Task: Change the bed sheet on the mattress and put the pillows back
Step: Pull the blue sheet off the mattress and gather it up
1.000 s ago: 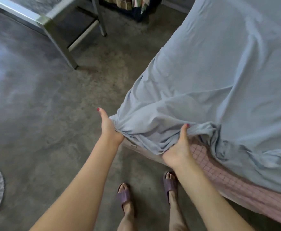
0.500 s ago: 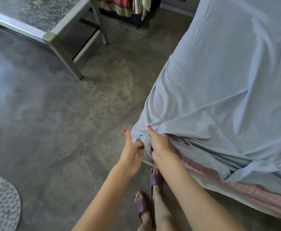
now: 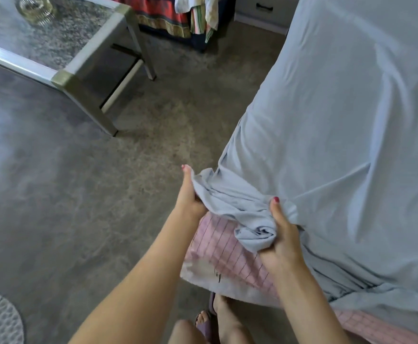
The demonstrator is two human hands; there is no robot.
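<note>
There is just one camera; it sits on the person's head and looks forward and down. It is close to the bed corner — the left hand (image 3: 187, 201) and right hand (image 3: 281, 240) reach out from the bottom edge, and the feet (image 3: 219, 319) show right below; the view is wide, so farther off it takes in the floor (image 3: 79, 194), a metal table (image 3: 84, 70) at top left, and the sheet (image 3: 339, 145) running up the right side.

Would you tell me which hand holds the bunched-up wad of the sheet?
The right hand: it grips the rolled wad of sheet, while the left hand holds a flatter edge.
</note>
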